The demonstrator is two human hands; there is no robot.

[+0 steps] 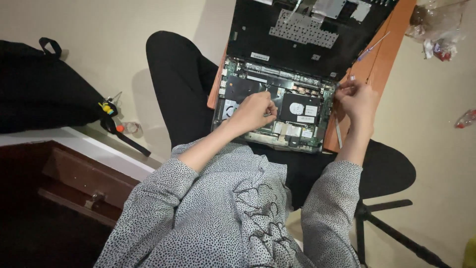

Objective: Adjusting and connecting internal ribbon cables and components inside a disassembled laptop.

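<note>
Resting on the lap, the opened laptop base (pixel 277 111) lies with circuit boards exposed, its long axis running across the thighs, the detached keyboard panel (pixel 302 30) beyond it. The left hand (pixel 255 111) curls loosely over the middle of the boards, fingertips pinched; what they pinch, I cannot tell. The right hand (pixel 357 99) grips the base's right edge, fingers bent. A screwdriver (pixel 373 47) lies on the orange surface (pixel 382 64); a black bag (pixel 44 94) sits left.

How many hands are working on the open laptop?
2. The left hand rests on the middle of the open laptop; the right hand is at its right edge.
</note>
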